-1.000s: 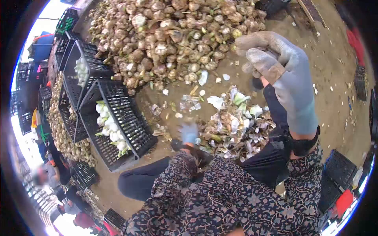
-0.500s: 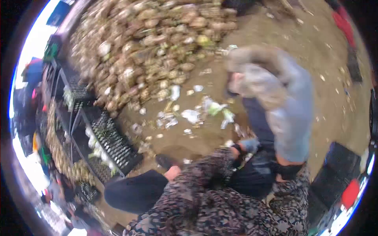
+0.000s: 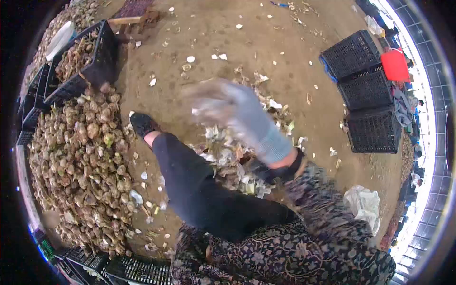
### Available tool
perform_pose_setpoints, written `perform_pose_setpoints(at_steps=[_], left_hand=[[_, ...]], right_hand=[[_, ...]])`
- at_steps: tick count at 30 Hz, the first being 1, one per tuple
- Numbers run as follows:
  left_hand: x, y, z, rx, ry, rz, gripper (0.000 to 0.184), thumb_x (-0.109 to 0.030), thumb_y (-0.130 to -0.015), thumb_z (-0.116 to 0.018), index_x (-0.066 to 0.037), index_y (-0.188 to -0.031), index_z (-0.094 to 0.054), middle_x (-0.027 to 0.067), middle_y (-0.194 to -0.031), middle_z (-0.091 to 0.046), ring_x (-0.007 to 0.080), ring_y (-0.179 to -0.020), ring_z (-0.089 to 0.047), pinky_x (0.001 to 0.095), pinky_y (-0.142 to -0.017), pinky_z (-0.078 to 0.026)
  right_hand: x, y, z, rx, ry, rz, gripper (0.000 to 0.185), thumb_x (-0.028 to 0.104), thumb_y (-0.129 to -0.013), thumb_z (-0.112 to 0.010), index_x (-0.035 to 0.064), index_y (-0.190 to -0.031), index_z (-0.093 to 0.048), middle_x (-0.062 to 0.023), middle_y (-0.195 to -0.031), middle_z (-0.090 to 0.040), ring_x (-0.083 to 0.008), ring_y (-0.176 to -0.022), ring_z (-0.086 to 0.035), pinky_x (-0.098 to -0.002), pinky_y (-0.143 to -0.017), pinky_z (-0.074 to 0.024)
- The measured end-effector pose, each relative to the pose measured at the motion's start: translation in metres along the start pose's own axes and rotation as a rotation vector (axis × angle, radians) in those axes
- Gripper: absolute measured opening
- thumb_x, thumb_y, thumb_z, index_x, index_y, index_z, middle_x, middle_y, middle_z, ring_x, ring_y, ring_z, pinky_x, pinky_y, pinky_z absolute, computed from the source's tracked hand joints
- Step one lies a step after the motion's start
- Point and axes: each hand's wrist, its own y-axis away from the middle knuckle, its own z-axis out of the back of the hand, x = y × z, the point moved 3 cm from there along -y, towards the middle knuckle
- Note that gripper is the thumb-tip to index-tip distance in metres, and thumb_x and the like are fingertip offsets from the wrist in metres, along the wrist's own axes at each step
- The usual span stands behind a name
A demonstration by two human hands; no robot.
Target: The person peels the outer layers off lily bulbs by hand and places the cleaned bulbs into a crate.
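Note:
My right hand (image 3: 237, 111), in a grey knitted glove with a dark band at the wrist, is raised over a heap of garlic skins and trimmings (image 3: 232, 154). Its fingers are smeared by motion, and whether they hold anything is not visible. My left hand is out of sight; only part of the patterned sleeve shows low in the view. A leg in dark trousers (image 3: 190, 178) stretches out beside the skins. To the left lies a large pile of unpeeled garlic bulbs (image 3: 85, 166).
Black crates (image 3: 373, 130) stand at the right, with a red object (image 3: 395, 65) by them. A crate of garlic (image 3: 102, 54) is at the upper left. More crates (image 3: 137, 270) line the bottom left. A clear plastic bag (image 3: 363, 204) lies at the lower right.
The view has swung to the right, so the garlic pile now appears at the left. My left hand has left the view. My right hand now appears over the skins, blurred.

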Motion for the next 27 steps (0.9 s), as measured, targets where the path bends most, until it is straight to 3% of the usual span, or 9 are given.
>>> perform_pose_setpoints(at_steps=[3,6,8,11,12,19,20,22,27], left_hand=[[0.002,0.007,0.005,0.047,0.113,0.026,0.058,-0.042,-0.092,-0.046,-0.004,-0.135,-0.04,0.0162,-0.128,-0.045,0.0342,-0.114,-0.047,0.0475,-0.096,-0.038],[-0.006,0.019,0.014,0.102,0.279,0.042,0.055,-0.041,-0.093,-0.047,-0.003,-0.134,-0.042,0.0147,-0.126,-0.049,0.0322,-0.112,-0.049,0.0462,-0.095,-0.04],[-0.017,0.031,0.024,0.127,0.405,0.037,0.054,-0.039,-0.093,-0.047,-0.003,-0.133,-0.043,0.0137,-0.124,-0.051,0.0309,-0.111,-0.051,0.0453,-0.095,-0.041],[-0.04,0.06,0.053,0.135,0.58,0.003,0.052,-0.038,-0.094,-0.048,-0.003,-0.132,-0.045,0.0123,-0.122,-0.054,0.0289,-0.11,-0.054,0.0439,-0.094,-0.043],[-0.048,0.073,0.068,0.127,0.632,-0.018,0.051,-0.037,-0.094,-0.048,-0.003,-0.132,-0.046,0.0118,-0.122,-0.055,0.0282,-0.109,-0.054,0.0435,-0.093,-0.044],[-0.085,0.221,0.211,-0.281,0.926,-0.227,0.042,-0.026,-0.093,-0.051,-0.006,-0.13,-0.049,0.0096,-0.118,-0.059,0.0265,-0.104,-0.058,0.041,-0.094,-0.044],[-0.107,0.257,0.216,-0.28,0.811,-0.503,0.038,-0.024,-0.094,-0.049,-0.006,-0.128,-0.051,0.0084,-0.118,-0.06,0.0257,-0.106,-0.057,0.0403,-0.094,-0.045],[-0.108,0.31,0.258,-0.357,0.935,-0.518,0.034,-0.025,-0.096,-0.048,-0.007,-0.123,-0.055,0.008,-0.115,-0.062,0.024,-0.104,-0.058,0.0382,-0.091,-0.047],[-0.075,0.437,0.34,-0.809,0.713,-0.688,0.041,-0.024,-0.098,-0.044,-0.005,-0.134,-0.042,0.0108,-0.122,-0.053,0.0256,-0.106,-0.057,0.0368,-0.094,-0.045]], right_hand=[[-0.118,0.073,0.07,0.246,0.8,-0.325,0.039,0.033,-0.089,-0.056,0.0061,-0.116,-0.059,-0.0153,-0.108,-0.063,-0.0281,-0.097,-0.062,-0.0374,-0.086,-0.0485],[-0.268,0.196,0.047,0.804,0.321,-0.264,0.04,0.022,-0.085,-0.055,0.0133,-0.123,-0.058,-0.0128,-0.113,-0.063,-0.0257,-0.095,-0.061,-0.0384,-0.082,-0.049],[-0.257,0.198,-0.002,1.077,0.324,-0.615,0.046,0.022,-0.086,-0.054,0.0135,-0.131,-0.052,-0.0137,-0.122,-0.06,-0.0232,-0.102,-0.059,-0.0357,-0.087,-0.0473],[-0.362,0.227,-0.049,0.843,-0.1,-0.269,0.038,0.03,-0.089,-0.055,0.0054,-0.118,-0.06,-0.011,-0.122,-0.06,-0.0245,-0.099,-0.06,-0.0389,-0.086,-0.0476],[-0.381,0.217,-0.061,0.808,0.05,-0.557,0.042,0.031,-0.09,-0.052,0.0089,-0.126,-0.054,-0.0147,-0.122,-0.06,-0.0256,-0.103,-0.059,-0.0386,-0.091,-0.044],[-0.366,0.126,0.106,0.399,0.825,-0.682,0.074,0.061,-0.086,-0.044,0.0018,-0.13,-0.048,-0.026,-0.127,-0.053,-0.0384,-0.119,-0.05,-0.0417,-0.102,-0.0368],[-0.323,0.114,0.13,0.247,0.702,-0.705,0.078,0.061,-0.085,-0.045,-0.0005,-0.131,-0.046,-0.0278,-0.129,-0.05,-0.0387,-0.121,-0.048,-0.0415,-0.103,-0.0361],[-0.33,0.108,0.185,0.126,1.036,-0.453,0.065,0.052,-0.088,-0.049,0.003,-0.131,-0.048,-0.0246,-0.131,-0.05,-0.0382,-0.121,-0.047,-0.042,-0.102,-0.0372],[-0.279,0.107,0.163,0.037,0.213,-0.785,0.05,0.041,-0.09,-0.056,0.0025,-0.121,-0.054,-0.0137,-0.1,-0.065,-0.027,-0.086,-0.063,-0.0476,-0.072,-0.0504]])
